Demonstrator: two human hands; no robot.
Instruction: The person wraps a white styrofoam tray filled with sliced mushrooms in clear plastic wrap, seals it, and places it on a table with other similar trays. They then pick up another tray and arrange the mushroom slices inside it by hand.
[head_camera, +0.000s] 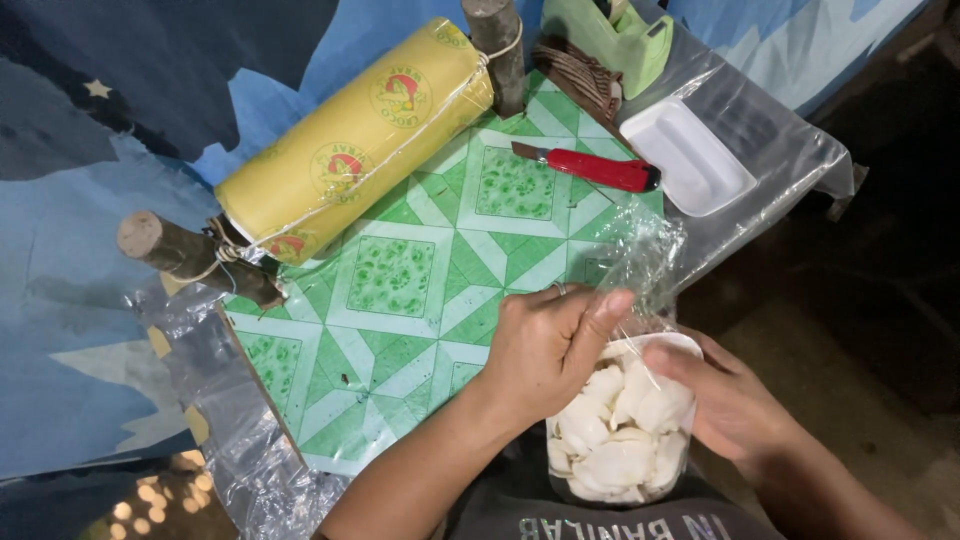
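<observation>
Left hand: the left hand (545, 345) sits at about 6 o'clock in the view, fingers curled in and pinching the clear plastic wrap (640, 250) at the tray's upper rim.
Right hand: the right hand (735, 400) is at 4 o'clock, cupped round the far side of the foam tray (672, 345), thumb lying across its rim.
Tray and contents: the white tray is tipped towards the camera and packed full with pale white chunks of food (615, 440), piled touching one another; I cannot tell exactly what food it is.
Wrap: a crinkled sheet of film rises from the tray towards 1 o'clock, loose and bunched.
Empty tray: a second white foam tray (690, 155), with nothing in it, lies at 2 o'clock on clear plastic sheeting.
Cutter: a red utility knife (595, 167) lies at 1 o'clock on the green patterned desk (400, 280), just beside the empty tray.
Roll: a big yellow roll of cling film (350, 145) hangs between two wooden posts at 11 o'clock.
Dispenser: a green tape dispenser (610, 35) stands at 12 o'clock.
</observation>
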